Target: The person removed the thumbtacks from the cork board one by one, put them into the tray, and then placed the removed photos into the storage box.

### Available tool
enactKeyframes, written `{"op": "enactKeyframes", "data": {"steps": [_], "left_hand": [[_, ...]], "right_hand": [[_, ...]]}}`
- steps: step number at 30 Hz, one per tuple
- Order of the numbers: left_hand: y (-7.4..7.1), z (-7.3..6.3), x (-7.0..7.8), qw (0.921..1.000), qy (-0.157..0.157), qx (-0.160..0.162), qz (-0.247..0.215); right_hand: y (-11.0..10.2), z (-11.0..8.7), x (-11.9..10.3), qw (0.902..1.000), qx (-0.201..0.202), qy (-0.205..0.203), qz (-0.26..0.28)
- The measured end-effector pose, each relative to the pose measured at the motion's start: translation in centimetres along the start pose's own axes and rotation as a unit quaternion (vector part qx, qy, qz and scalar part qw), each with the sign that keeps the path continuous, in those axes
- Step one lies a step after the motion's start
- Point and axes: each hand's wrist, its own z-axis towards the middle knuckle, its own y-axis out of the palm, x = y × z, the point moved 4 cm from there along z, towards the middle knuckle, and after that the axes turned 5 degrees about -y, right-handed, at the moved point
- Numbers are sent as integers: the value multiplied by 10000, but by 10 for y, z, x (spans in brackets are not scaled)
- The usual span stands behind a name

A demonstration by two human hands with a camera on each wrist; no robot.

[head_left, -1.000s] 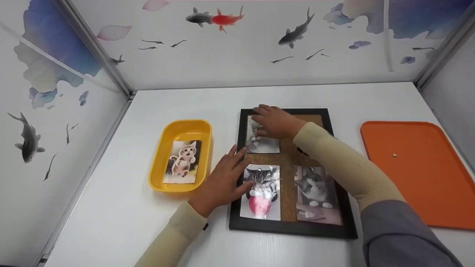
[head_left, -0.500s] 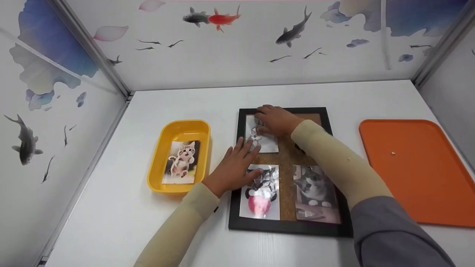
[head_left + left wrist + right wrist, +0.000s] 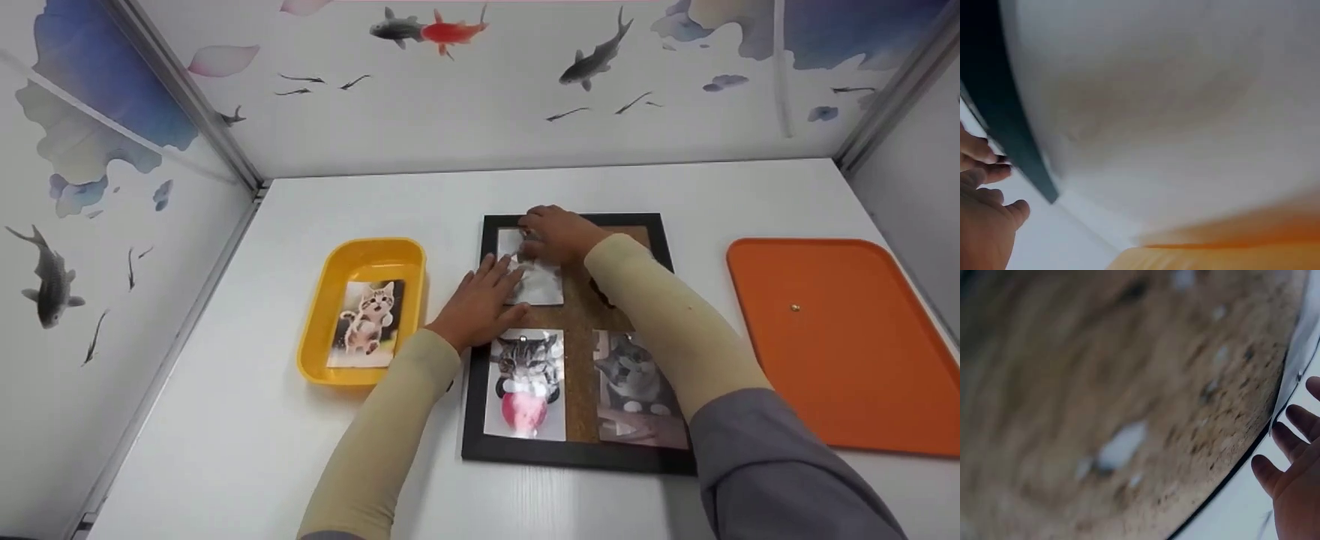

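My right hand (image 3: 561, 234) is over the top of the pale photo (image 3: 543, 286) at the upper left of the board (image 3: 577, 451), a cork panel in a black frame. Its fingers bend down onto the photo; I cannot tell whether they pinch anything. My left hand (image 3: 480, 304) lies palm down across the frame's left bar, fingers spread wide and holding nothing, their tips at the photo's lower left edge and the thumb over the cork just below.

Under that photo is the ball photo (image 3: 525, 386), a tabby with a pink ball, a shiny stud (image 3: 523, 339) at its top. The grey cat photo (image 3: 634, 382) is at the lower right, partly behind my right sleeve (image 3: 675, 307).

Left of the board, the yellow tray (image 3: 309, 360) holds a kitten photo (image 3: 366, 324). On the far right of the worktop (image 3: 225, 427), an orange tray (image 3: 840, 352) carries a small shiny bead (image 3: 795, 307).
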Motion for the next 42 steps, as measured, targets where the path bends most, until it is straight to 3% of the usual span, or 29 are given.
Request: {"op": "enactKeyframes", "data": {"steps": [5,9,15,21,27,33,42], "left_hand": [[10,7,-7,9999,26,131,-44],[13,12,-9,9995,49,241,190],[16,15,-10,9984,139,158,523],[17,18,-11,9989,183,263,343],[20,20,-7,9984,304,234,418],[25,21,-8,9971,185,139,730],[28,22,-7,9976,82,197,652]], "right_hand": [[1,2,3,9995,-120,283,101],[-1,4,3,9995,-75,228,187],[-4,5,7,9987,71,214,465],[-3,6,10,9943,232,260,1005],[-3,5,8,9946,272,115,991],[-2,6,6,9947,305,175,968],[0,6,5,9964,332,172,767]]}}
